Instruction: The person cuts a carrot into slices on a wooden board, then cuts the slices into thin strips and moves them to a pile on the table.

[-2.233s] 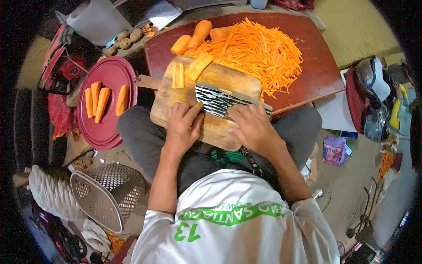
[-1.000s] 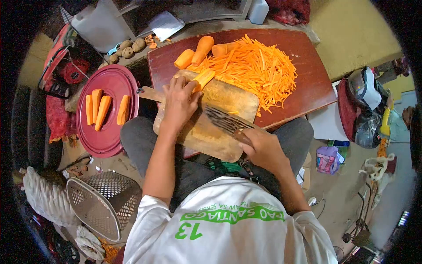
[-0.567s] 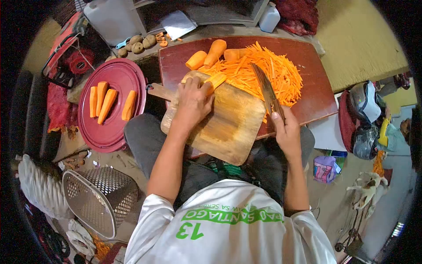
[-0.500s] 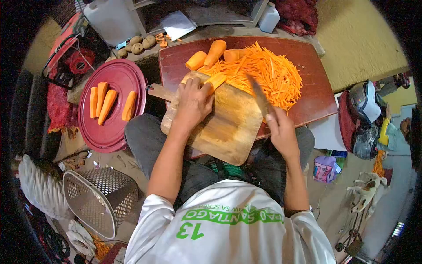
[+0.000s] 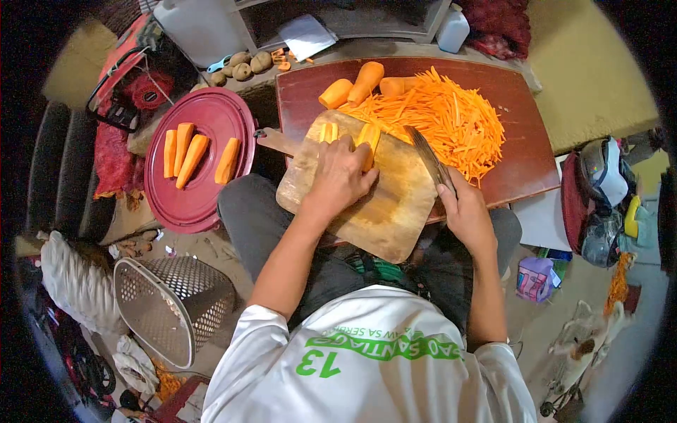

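Observation:
A wooden cutting board [image 5: 395,211] lies tilted across my lap and the red table's near edge. On its upper part are pieces of cut carrot [image 5: 369,136], with my left hand [image 5: 343,171] over them, fingers curled onto a piece; the fingertips are partly hidden. My right hand [image 5: 462,208] is wrapped round the handle of a knife [image 5: 425,151], its blade pointing up and left above the board's right side. Beyond the board a large heap of carrot strips [image 5: 458,127] covers part of the table, beside thick whole carrots [image 5: 367,81].
Several peeled carrots [image 5: 192,161] rest on a round red lid [image 5: 201,211] at the left. Below it a perforated basket [image 5: 176,303] lies on its side. Potatoes [image 5: 242,71] sit behind the table. The red table [image 5: 522,151] extends right, near helmets [image 5: 599,169].
My left hand has shifted over the carrot pieces, which now lie apart on the board. The knife has moved slightly, its blade closer to the board. The whole view has shifted a little.

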Action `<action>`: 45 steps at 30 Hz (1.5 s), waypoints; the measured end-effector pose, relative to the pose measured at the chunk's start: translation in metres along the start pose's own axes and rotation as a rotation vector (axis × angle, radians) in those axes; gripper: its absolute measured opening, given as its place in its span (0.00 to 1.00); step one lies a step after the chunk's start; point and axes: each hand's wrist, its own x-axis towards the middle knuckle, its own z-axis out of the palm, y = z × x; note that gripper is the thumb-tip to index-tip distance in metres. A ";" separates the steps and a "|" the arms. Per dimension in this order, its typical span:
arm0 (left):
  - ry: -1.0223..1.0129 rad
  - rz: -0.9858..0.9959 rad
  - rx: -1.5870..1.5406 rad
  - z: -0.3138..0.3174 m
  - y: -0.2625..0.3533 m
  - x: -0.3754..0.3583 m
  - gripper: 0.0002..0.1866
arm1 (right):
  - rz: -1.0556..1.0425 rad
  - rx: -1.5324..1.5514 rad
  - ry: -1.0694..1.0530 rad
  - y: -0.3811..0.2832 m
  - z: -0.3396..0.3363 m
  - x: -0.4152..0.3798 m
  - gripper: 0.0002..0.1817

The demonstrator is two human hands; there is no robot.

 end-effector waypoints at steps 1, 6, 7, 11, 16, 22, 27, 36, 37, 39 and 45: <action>-0.047 -0.041 -0.021 -0.004 0.004 0.001 0.22 | -0.021 -0.017 0.014 0.000 0.001 -0.001 0.23; -0.114 -0.127 -0.082 -0.001 0.012 0.001 0.25 | -0.079 0.045 0.028 -0.008 0.003 -0.005 0.23; -0.160 -0.146 -0.080 0.000 0.016 0.000 0.26 | -0.076 0.060 0.022 -0.011 0.003 -0.006 0.23; -0.122 -0.142 -0.160 -0.001 0.047 -0.033 0.27 | -0.047 0.120 -0.019 -0.009 0.006 -0.010 0.22; -0.127 -0.143 -0.175 -0.005 0.065 -0.053 0.23 | -0.035 0.116 -0.016 -0.008 0.004 -0.023 0.23; -0.144 -0.113 -0.169 -0.003 0.060 -0.050 0.25 | 0.050 0.167 -0.109 -0.014 0.000 -0.061 0.24; -0.195 -0.155 -0.210 -0.001 0.077 -0.047 0.23 | 0.068 0.230 -0.179 -0.021 0.005 -0.069 0.24; -0.143 -0.072 -0.232 0.005 0.068 -0.061 0.22 | -0.175 0.320 -0.117 -0.018 0.031 -0.036 0.23; -0.118 -0.035 -0.189 0.006 0.067 -0.062 0.21 | -0.155 0.317 -0.118 -0.019 0.031 -0.036 0.23; -0.070 0.037 -0.105 0.009 0.065 -0.063 0.21 | -0.112 0.309 -0.122 -0.019 0.026 -0.037 0.24; -0.098 0.131 -0.002 0.018 0.059 -0.063 0.25 | 0.002 0.258 -0.181 -0.011 0.010 -0.067 0.26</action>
